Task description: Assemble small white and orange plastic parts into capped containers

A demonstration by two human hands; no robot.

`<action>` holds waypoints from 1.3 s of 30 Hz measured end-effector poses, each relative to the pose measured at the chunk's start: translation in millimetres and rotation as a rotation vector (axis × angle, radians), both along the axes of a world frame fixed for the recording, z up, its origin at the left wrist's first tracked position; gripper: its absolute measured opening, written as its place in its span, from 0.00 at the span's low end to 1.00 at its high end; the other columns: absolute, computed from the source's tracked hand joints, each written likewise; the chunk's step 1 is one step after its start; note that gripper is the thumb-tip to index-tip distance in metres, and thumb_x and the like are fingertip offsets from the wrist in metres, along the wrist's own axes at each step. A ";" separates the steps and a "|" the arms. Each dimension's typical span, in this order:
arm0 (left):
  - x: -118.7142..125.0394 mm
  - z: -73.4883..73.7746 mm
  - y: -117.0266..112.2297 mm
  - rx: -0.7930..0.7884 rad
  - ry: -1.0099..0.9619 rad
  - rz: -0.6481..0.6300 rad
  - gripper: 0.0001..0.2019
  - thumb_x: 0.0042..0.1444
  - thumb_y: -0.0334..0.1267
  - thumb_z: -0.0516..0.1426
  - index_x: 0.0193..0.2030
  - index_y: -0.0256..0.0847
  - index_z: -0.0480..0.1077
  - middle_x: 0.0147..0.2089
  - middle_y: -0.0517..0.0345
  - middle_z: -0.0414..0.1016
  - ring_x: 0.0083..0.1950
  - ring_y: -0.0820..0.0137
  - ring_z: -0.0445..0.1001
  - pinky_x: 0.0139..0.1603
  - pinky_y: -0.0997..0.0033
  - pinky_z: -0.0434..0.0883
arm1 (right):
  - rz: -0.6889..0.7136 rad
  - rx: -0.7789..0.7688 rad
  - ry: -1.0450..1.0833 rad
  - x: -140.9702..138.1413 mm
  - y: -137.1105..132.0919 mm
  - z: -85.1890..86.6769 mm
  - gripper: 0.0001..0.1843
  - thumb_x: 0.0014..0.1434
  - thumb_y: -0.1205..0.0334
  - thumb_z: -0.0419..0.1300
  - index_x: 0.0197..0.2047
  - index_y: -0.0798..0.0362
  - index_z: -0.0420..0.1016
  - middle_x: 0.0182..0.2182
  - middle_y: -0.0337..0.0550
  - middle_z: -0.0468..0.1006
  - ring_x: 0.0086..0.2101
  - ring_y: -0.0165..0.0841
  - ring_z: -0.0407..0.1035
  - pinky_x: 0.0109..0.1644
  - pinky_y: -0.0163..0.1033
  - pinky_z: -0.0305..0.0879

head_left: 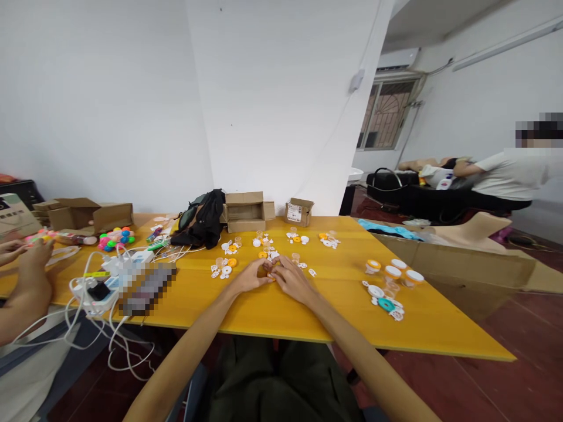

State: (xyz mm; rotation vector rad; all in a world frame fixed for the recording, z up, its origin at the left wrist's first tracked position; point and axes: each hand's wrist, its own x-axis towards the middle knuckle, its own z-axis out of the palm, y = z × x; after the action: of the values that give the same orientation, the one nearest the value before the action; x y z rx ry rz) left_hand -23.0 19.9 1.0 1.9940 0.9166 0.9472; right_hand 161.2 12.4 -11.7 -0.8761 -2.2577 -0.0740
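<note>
My left hand (251,278) and my right hand (291,279) meet over the middle of the yellow table, fingers curled together. Between them is a small orange plastic part (271,278), mostly hidden by the fingers, so its exact shape does not show. Just beyond my fingertips lie small white plastic pieces (273,255) and a clear cup (295,258). Left of my left hand sits a group of white discs (226,271), an orange ring (231,262) and another clear cup (220,263).
Several lidded cups (393,272) and a teal disc (386,304) stand at right. Cardboard boxes (245,214) and a black backpack (203,218) line the back. Power strips (99,296) with cables lie left, near a co-worker's arm (31,281). Another person (510,173) is far right.
</note>
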 end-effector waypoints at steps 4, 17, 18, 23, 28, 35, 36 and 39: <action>0.1 0.9 -0.6 0.006 0.005 -0.001 0.11 0.48 0.39 0.65 0.37 0.39 0.71 0.39 0.56 0.75 0.44 0.65 0.72 0.52 0.63 0.69 | 0.000 0.005 0.006 0.2 -0.7 1.0 0.08 0.62 0.69 0.54 0.37 0.50 0.74 0.42 0.47 0.73 0.42 0.37 0.68 0.46 0.44 0.68; 0.2 0.1 -0.2 0.021 0.042 0.017 0.11 0.48 0.39 0.64 0.38 0.39 0.72 0.38 0.56 0.76 0.41 0.66 0.71 0.51 0.64 0.69 | -0.001 -0.006 -0.007 -0.1 0.0 0.9 0.09 0.63 0.69 0.53 0.36 0.50 0.72 0.41 0.46 0.73 0.42 0.37 0.69 0.45 0.42 0.67; 0.2 0.3 -0.4 0.024 0.042 0.016 0.11 0.48 0.39 0.64 0.38 0.39 0.72 0.38 0.56 0.76 0.41 0.66 0.71 0.51 0.64 0.69 | 0.001 -0.004 -0.013 -0.1 0.1 0.7 0.09 0.63 0.69 0.53 0.36 0.50 0.72 0.41 0.46 0.73 0.41 0.37 0.69 0.45 0.42 0.67; -0.4 -0.3 -0.6 0.032 0.052 0.028 0.11 0.49 0.41 0.64 0.38 0.40 0.73 0.39 0.56 0.77 0.42 0.65 0.72 0.51 0.64 0.70 | -0.026 0.022 0.046 0.4 1.4 -2.6 0.11 0.65 0.68 0.51 0.36 0.49 0.73 0.41 0.46 0.73 0.41 0.36 0.69 0.45 0.42 0.67; -1.7 -1.3 -0.5 0.071 0.109 0.046 0.07 0.50 0.39 0.63 0.36 0.41 0.75 0.40 0.55 0.78 0.44 0.64 0.73 0.52 0.63 0.70 | -0.127 0.104 0.175 12.2 6.5 -5.0 0.13 0.65 0.68 0.48 0.39 0.47 0.73 0.39 0.46 0.74 0.39 0.38 0.69 0.44 0.44 0.68; -1.9 -1.6 0.3 0.107 0.130 0.017 0.06 0.51 0.40 0.63 0.33 0.41 0.75 0.39 0.55 0.77 0.44 0.64 0.73 0.51 0.64 0.68 | -0.333 0.164 0.229 43.3 14.4 -6.9 0.12 0.64 0.66 0.50 0.33 0.48 0.71 0.35 0.47 0.73 0.36 0.40 0.69 0.41 0.44 0.68; -1.8 -1.3 0.0 0.107 0.131 0.010 0.06 0.52 0.41 0.63 0.33 0.41 0.75 0.38 0.55 0.77 0.44 0.64 0.73 0.51 0.64 0.68 | -0.352 0.162 0.225 45.5 15.4 -7.8 0.11 0.64 0.66 0.50 0.32 0.48 0.71 0.34 0.46 0.73 0.35 0.40 0.69 0.41 0.44 0.68; -1.0 -0.1 -1.2 0.111 0.121 -0.013 0.09 0.54 0.44 0.61 0.33 0.41 0.74 0.38 0.54 0.76 0.43 0.65 0.73 0.50 0.65 0.68 | -0.370 0.147 0.191 47.9 18.3 -11.2 0.10 0.62 0.67 0.52 0.31 0.48 0.71 0.33 0.46 0.73 0.35 0.40 0.69 0.40 0.44 0.68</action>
State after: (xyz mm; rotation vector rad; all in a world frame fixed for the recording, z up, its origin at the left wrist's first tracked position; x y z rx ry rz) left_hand -24.1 18.7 0.9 2.1690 0.9329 0.8955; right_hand 209.2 30.7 -22.9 -1.1584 -1.8668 -0.3071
